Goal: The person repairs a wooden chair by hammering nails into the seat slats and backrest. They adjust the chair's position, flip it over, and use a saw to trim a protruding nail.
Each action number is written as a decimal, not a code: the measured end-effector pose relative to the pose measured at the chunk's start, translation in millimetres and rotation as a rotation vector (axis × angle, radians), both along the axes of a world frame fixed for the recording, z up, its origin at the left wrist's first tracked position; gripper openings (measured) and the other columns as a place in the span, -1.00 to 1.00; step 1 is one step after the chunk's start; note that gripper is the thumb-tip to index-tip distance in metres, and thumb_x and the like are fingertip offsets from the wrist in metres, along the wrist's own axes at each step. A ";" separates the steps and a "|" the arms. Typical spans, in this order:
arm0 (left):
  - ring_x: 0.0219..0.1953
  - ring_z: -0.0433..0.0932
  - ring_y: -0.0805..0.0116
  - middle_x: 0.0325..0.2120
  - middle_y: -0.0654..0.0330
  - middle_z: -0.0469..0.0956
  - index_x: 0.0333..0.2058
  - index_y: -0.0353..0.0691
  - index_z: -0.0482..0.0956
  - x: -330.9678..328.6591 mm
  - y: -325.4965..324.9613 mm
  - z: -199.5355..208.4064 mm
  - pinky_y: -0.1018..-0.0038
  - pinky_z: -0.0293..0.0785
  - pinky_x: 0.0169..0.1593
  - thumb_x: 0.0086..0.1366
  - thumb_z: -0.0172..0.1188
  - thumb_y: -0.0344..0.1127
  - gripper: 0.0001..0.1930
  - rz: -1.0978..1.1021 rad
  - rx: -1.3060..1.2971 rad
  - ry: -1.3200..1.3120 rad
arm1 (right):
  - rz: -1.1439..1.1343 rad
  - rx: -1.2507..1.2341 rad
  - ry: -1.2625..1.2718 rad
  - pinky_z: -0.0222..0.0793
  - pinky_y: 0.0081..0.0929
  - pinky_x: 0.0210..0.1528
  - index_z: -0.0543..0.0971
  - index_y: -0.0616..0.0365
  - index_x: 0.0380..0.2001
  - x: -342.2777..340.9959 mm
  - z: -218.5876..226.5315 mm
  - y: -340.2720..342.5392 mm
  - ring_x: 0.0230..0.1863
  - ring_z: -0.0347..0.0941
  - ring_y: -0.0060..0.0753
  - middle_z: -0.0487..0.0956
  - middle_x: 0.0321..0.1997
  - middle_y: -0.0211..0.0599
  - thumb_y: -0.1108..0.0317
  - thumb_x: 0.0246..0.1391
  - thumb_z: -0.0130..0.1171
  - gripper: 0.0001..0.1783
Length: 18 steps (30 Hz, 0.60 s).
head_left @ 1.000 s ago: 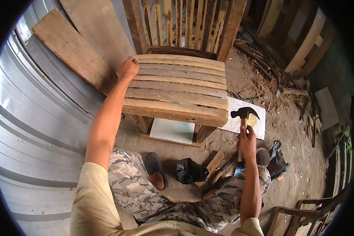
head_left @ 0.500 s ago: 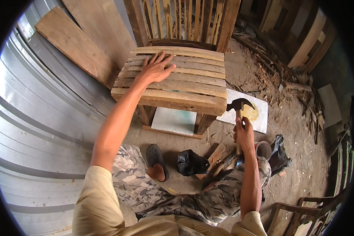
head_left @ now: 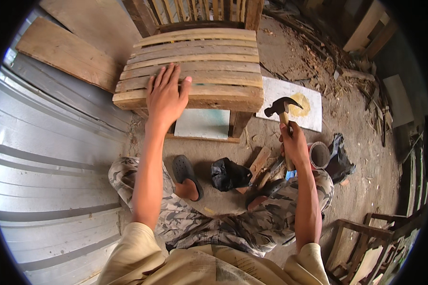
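Observation:
A wooden chair with a slatted seat (head_left: 214, 71) stands in front of me, its slatted back rising at the far side. My left hand (head_left: 166, 97) lies on the front left part of the seat, palm down, fingers stretched over the slats. My right hand (head_left: 295, 145) grips a claw hammer (head_left: 284, 108) by its wooden handle, off the chair's right front corner. The dark head points up, and nothing touches it. Behind the hammer a white board (head_left: 271, 90) with a yellowish patch lies on the ground.
A black plastic bag (head_left: 228, 173), wood offcuts (head_left: 260, 161) and an open can (head_left: 319, 155) sit near my feet. Corrugated metal sheeting (head_left: 57, 166) walls the left, with planks (head_left: 66, 52) leaning there. Wood scraps (head_left: 361, 76) litter the right; a wooden frame (head_left: 361, 228) stands lower right.
My left hand has slid from the middle of the seat toward its front edge. The hammer has risen slightly in my right hand, and the whole view has shifted.

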<state>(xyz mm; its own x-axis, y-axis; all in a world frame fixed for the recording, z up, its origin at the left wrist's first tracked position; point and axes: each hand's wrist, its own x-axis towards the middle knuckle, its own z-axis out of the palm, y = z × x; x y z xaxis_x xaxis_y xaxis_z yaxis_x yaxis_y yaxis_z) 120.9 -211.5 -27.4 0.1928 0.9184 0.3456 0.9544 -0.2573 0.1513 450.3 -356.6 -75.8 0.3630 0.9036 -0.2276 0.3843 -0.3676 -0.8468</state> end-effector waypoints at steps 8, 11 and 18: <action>0.46 -0.06 -0.22 0.42 -0.19 0.00 0.36 -0.23 0.21 64.7 -94.0 -170.7 -0.08 -0.14 0.42 0.45 -0.03 -0.06 -0.40 0.004 0.180 -0.542 | 0.152 -0.105 -0.353 0.41 0.03 -0.05 0.49 0.34 -0.02 4.3 -30.3 -14.2 -0.07 0.53 0.33 0.60 -0.19 0.31 0.10 0.26 0.09 -0.53; -0.03 0.58 -0.08 -0.09 -0.06 0.62 0.05 -0.22 0.57 77.2 -112.4 -279.7 0.20 0.50 0.01 0.37 0.13 -0.22 -0.66 -0.029 -0.109 -0.637 | 0.280 -0.152 -0.441 0.40 0.06 -0.03 0.48 0.37 -0.10 -7.4 -21.8 -12.4 -0.08 0.53 0.30 0.61 -0.21 0.27 0.15 0.25 0.07 -0.58; -0.08 0.63 0.00 -0.12 0.08 0.66 -0.10 -0.13 0.66 94.8 -159.1 -379.1 0.23 0.55 0.01 0.34 0.16 -0.31 -0.79 -0.319 -0.750 -0.383 | 0.468 -0.278 -0.540 0.44 0.08 -0.11 0.46 0.35 -0.13 -15.0 -30.0 -26.1 -0.20 0.57 0.28 0.62 -0.35 0.24 0.21 0.20 0.13 -0.63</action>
